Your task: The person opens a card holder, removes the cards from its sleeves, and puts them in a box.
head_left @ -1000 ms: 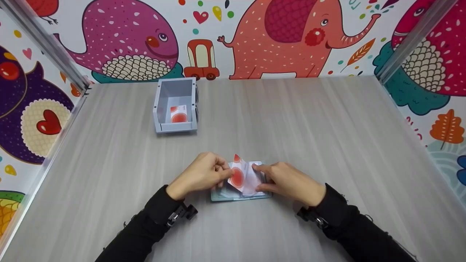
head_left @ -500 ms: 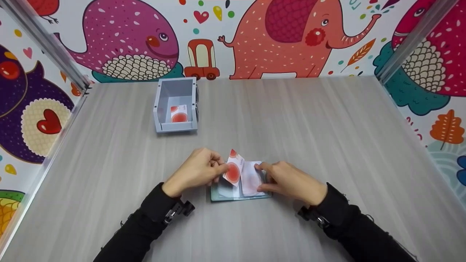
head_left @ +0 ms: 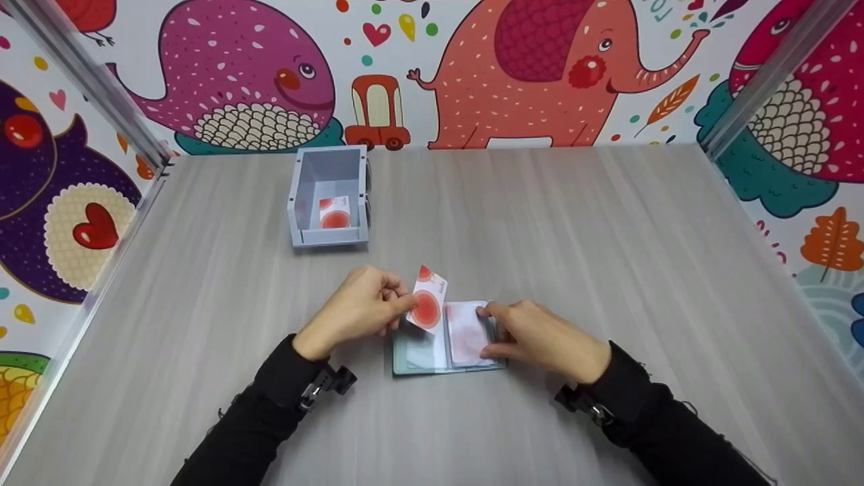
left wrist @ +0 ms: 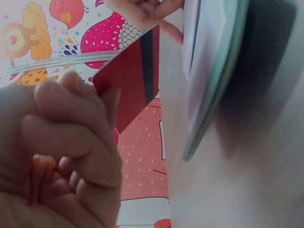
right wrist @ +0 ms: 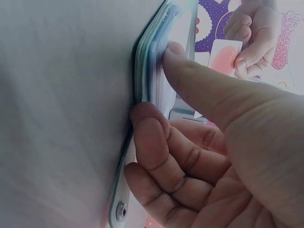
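My left hand pinches a white card with red circles between thumb and fingers, tilted over the left side of a card holder. The card's back, seen in the left wrist view, is red with a black stripe. The pale green card holder lies spread on the table, clear sleeves showing. My right hand grips its right side, one fingertip on the sleeves and others at the edge in the right wrist view. A metal snap shows on the holder's strap.
A grey open-front bin stands at the back left, with a similar red-and-white card inside. The wood-grain table is bordered by walls with cartoon animals.
The left hand has drawn the card up and left, away from the right-hand sleeve, so more of its face and of the sleeves shows. The right hand has stayed nearly still.
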A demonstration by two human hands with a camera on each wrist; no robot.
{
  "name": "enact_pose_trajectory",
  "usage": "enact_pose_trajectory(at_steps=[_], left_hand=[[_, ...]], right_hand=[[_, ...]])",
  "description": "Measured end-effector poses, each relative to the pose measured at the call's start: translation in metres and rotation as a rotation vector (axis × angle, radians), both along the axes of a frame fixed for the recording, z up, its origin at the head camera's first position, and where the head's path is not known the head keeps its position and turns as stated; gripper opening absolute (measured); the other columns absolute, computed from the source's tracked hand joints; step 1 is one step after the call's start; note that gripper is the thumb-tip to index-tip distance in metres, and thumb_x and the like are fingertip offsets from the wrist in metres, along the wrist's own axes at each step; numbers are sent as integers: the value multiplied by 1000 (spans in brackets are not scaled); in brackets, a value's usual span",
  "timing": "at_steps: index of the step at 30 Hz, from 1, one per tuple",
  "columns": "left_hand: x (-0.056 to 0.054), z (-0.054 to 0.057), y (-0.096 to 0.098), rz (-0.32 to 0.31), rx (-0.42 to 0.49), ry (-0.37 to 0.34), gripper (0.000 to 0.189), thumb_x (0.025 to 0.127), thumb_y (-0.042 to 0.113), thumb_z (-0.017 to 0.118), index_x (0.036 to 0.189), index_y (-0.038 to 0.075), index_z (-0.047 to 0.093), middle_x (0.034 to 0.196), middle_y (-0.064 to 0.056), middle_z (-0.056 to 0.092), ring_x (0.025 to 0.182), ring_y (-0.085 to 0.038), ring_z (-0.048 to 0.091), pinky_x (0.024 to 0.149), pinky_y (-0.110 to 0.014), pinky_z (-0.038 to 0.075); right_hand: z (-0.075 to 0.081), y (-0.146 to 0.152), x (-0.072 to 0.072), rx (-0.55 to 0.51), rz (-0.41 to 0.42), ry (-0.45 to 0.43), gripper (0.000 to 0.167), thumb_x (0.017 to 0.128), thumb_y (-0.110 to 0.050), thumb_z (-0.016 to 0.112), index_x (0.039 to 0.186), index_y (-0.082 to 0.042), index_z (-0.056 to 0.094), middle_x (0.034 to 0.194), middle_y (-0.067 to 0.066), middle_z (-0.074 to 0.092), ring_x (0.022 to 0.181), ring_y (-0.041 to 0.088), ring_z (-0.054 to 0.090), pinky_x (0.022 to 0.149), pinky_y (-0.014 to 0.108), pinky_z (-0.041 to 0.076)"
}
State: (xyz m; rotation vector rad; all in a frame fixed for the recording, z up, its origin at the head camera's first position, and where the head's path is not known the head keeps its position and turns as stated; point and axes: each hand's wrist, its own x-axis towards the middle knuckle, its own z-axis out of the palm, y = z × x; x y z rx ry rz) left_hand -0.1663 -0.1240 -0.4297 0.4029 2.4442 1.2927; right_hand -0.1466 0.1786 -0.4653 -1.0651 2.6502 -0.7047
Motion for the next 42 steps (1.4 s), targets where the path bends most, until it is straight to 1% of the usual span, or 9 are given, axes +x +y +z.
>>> enact_pose_trajectory(at_steps=[9, 13, 18, 21, 24, 28, 31, 36, 42], left_hand=[[-4, 7, -7, 53, -12, -20, 26, 101, 20, 74, 78, 9, 71, 58, 3, 61, 46, -9, 53, 51, -23, 43], [-6, 9, -10, 70, -7, -33, 26, 102, 21, 74, 79, 8, 72, 61, -1, 65, 46, -10, 54, 50, -23, 43], [-11, 9, -16, 80, -5, 1, 26, 102, 20, 74, 80, 5, 73, 62, -7, 67, 47, -12, 56, 52, -24, 44], [-14, 9, -20, 85, -7, 36, 28, 102, 19, 74, 79, 3, 72, 59, -5, 65, 46, -13, 57, 53, -24, 45], [-16, 9, -24, 102, -13, 55, 28, 101, 20, 74, 77, 6, 72, 58, -3, 64, 46, -12, 57, 52, -24, 45], [-18, 11, -29, 123, -20, 62, 26, 101, 20, 74, 78, 7, 72, 62, -9, 67, 46, -11, 56, 51, -23, 45], [-20, 11, -33, 135, -14, 62, 24, 102, 20, 74, 81, 7, 73, 63, -11, 68, 47, -11, 57, 51, -23, 46], [-24, 12, -40, 157, 4, 63, 22, 102, 19, 73, 83, 8, 73, 59, 1, 63, 48, -11, 56, 51, -22, 47], [-30, 14, -51, 183, 2, 64, 23, 103, 20, 72, 86, 5, 74, 60, 3, 63, 49, -9, 57, 50, -22, 47]], right_hand=[[0, 0, 1, 13, -10, 6, 53, 91, -23, 88, 127, 9, 66, 70, -3, 67, 63, -4, 46, 60, 15, 44], [1, 0, 1, 10, -14, -1, 53, 91, -23, 88, 128, 9, 66, 70, -2, 68, 63, -4, 46, 59, 16, 44], [2, 0, 1, 15, -14, 3, 55, 91, -23, 87, 129, 11, 67, 71, -1, 71, 61, -5, 45, 57, 15, 43], [2, -1, 1, 14, -20, 5, 54, 91, -23, 87, 128, 11, 69, 72, 1, 73, 60, -4, 42, 56, 15, 41], [1, -1, 2, 7, -29, 4, 56, 91, -24, 88, 130, 11, 69, 68, -2, 69, 59, -4, 39, 54, 15, 39], [1, -1, 2, 0, -35, -4, 62, 90, -24, 88, 136, 12, 66, 63, -6, 61, 58, -5, 38, 53, 15, 37], [1, -1, 2, 1, -34, -13, 63, 91, -23, 87, 137, 13, 64, 63, -6, 61, 57, -5, 36, 52, 15, 36], [1, 0, 2, 2, -31, -18, 64, 92, -24, 87, 138, 13, 63, 64, -6, 63, 57, -5, 37, 52, 15, 36], [1, 0, 1, -2, -34, -28, 64, 91, -24, 87, 139, 12, 63, 64, -7, 62, 58, -5, 38, 53, 15, 37]])
